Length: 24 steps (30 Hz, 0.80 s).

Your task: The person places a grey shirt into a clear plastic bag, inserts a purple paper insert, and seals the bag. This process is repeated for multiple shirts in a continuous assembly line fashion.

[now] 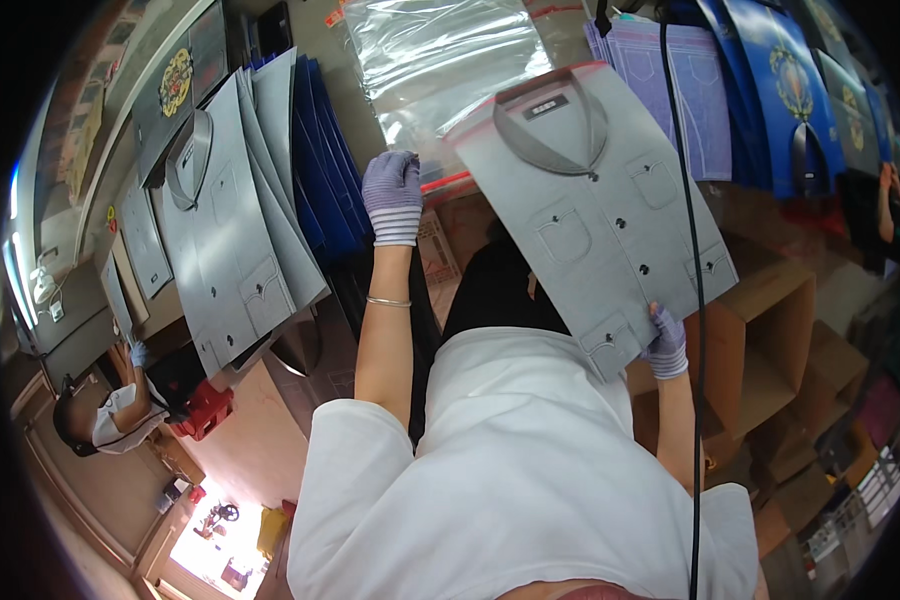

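My right hand [664, 341], in a purple and white knit glove, grips the lower edge of a flat grey panel printed like a shirt [610, 225], with collar, buttons and pockets. The panel is tilted, and its top end overlaps a stack of clear plastic bags [450, 70] on the table. At the near left corner of those bags is my left hand [392, 195], in a matching glove. Its fingers are curled closed; whatever they pinch is hidden. A red strip [444, 183] runs along the bags' near edge, beside the left hand.
Similar grey panels [220, 240] and dark blue ones [325, 160] stand stacked at the left. Purple panels [670, 95] and blue ones [775, 90] lie at the right. Cardboard boxes [770, 350] stand lower right. A black cable [692, 300] hangs across the view. Another person [120, 415] works far left.
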### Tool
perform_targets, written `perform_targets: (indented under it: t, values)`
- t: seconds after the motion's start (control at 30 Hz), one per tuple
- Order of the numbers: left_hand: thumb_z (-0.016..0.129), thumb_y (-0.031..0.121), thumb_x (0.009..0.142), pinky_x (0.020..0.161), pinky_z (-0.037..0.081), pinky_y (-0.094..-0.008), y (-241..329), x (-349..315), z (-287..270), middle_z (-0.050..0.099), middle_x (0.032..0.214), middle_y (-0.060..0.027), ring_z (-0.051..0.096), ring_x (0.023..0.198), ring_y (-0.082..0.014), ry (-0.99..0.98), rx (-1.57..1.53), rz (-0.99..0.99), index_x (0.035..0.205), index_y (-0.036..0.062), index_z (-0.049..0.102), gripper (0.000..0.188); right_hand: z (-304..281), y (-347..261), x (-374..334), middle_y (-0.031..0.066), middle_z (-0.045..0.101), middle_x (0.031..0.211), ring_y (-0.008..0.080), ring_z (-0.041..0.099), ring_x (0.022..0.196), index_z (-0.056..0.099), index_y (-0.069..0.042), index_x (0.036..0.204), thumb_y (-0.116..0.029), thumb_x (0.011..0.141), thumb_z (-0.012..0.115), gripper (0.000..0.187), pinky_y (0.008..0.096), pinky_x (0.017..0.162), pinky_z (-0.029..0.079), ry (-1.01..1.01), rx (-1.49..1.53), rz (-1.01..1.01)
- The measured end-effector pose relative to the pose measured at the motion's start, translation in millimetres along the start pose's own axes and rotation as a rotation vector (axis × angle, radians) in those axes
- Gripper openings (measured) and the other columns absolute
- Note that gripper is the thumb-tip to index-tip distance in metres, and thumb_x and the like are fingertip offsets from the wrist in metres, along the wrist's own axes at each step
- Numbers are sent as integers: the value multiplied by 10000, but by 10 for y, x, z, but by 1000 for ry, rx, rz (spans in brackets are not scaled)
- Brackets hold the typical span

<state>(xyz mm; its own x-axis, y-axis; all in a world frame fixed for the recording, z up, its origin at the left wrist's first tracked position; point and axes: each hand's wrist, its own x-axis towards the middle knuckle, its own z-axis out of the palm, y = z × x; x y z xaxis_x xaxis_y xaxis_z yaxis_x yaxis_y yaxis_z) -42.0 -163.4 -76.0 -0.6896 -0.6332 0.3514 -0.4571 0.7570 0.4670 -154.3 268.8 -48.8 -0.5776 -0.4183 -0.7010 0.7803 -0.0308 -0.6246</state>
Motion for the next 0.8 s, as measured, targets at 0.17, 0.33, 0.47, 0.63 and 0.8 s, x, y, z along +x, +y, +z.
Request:
perform_targets:
  t: [0.17,0.33,0.47,0.63,0.8]
  values:
    - [702,163,679,753,441,-365,221,149,58,584,851,-105,548,833,-278,40,-91,-61,853,50,598,232,122,-43,-6,133,507,1126,268,525,1030,384,-16,1236,-173,714,680,620,395,858,475,0,55,27]
    - [702,268,661,781,408,-403,332,252,56,561,854,-100,527,874,-287,-194,23,-60,877,70,587,316,111,30,78,128,527,1101,258,547,995,393,-12,1227,-192,722,673,605,373,836,486,-41,39,22]
    - [622,139,705,741,411,-405,104,145,103,559,836,-101,524,830,-295,-172,71,-50,796,82,593,111,45,64,143,124,527,1115,252,547,993,402,-9,1222,-210,735,657,586,360,833,480,-47,-68,-11]
    - [622,99,711,716,425,-383,-16,162,24,569,788,-91,539,794,-286,-85,84,-55,786,74,607,81,-147,-75,66,102,544,1089,219,545,963,447,-6,1185,-204,714,648,549,337,806,469,-34,-295,19]
    - [643,76,702,705,449,-355,-37,185,-39,586,775,-81,553,767,-270,-120,72,-30,756,60,623,60,-16,-417,-124,61,604,873,141,580,770,539,-1,1064,-223,725,647,420,281,652,481,-74,-340,60]
